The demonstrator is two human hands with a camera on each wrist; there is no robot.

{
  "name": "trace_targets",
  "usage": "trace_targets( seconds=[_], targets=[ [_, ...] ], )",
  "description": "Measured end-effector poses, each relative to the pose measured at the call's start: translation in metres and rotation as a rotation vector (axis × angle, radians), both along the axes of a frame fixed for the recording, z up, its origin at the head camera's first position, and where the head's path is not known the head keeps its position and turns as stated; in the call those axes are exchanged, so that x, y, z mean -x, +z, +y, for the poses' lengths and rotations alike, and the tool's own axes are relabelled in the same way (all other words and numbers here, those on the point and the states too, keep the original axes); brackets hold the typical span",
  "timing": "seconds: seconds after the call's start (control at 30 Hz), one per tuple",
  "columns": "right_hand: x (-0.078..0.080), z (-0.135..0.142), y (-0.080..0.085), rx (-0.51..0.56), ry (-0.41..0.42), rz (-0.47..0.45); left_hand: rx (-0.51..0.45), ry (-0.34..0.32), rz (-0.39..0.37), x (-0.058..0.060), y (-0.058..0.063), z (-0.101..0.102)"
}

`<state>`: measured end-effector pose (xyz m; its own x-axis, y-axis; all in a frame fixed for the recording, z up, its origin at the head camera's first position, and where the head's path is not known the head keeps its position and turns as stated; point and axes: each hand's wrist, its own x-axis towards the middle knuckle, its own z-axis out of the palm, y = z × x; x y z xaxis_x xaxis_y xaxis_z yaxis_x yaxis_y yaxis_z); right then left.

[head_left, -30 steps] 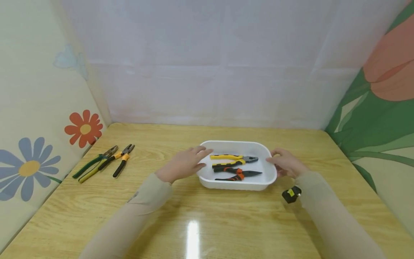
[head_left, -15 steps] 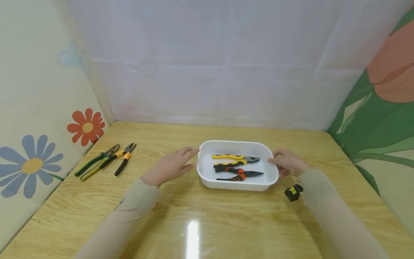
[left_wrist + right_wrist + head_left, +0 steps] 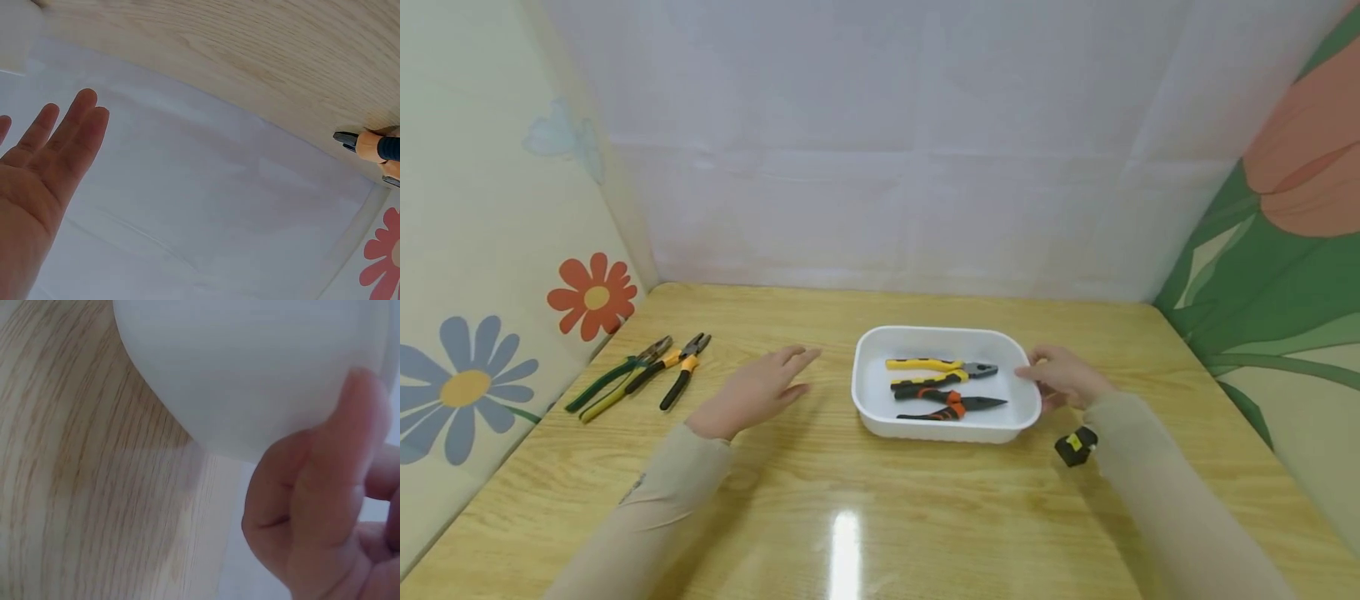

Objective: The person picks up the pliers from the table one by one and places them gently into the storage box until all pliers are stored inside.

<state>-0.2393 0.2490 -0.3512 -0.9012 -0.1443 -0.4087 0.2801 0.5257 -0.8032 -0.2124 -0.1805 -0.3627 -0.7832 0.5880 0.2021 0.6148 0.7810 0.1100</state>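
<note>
A white plastic tub (image 3: 947, 432) stands on the table, with two pairs of pliers lying inside. The yellow-and-black pair is combination pliers (image 3: 928, 364); the black-and-red pair is long-nose pliers (image 3: 955, 400). My right hand (image 3: 1063, 379) grips the tub's right end, thumb over the rim and the other fingers curled outside. That thumb (image 3: 362, 425) shows against the white wall in the right wrist view. My left hand (image 3: 756, 392) hovers over the table left of the tub, fingers extended and holding nothing. In the left wrist view its fingers (image 3: 81, 140) are spread slightly.
At the table's left lie green-and-yellow pliers (image 3: 617, 379) and orange-and-black pliers (image 3: 681, 371), their handles overlapping. A small black-and-yellow tape measure (image 3: 1076, 447) sits beside the right forearm. A white cloth backdrop (image 3: 895, 167) rises behind the table.
My left hand has drawn away from the tub's left end, moving left toward the loose pliers. My right hand stays at the tub's right end, and the tub has hardly moved.
</note>
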Motion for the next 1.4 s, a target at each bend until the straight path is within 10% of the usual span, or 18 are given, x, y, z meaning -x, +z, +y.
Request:
trace_targets(
  seconds=[1.4],
  targets=[
    [0.001, -0.001, -0.003, 0.016, -0.007, 0.001, 0.018, 0.212, 0.057, -0.014, -0.011, -0.084]
  ],
)
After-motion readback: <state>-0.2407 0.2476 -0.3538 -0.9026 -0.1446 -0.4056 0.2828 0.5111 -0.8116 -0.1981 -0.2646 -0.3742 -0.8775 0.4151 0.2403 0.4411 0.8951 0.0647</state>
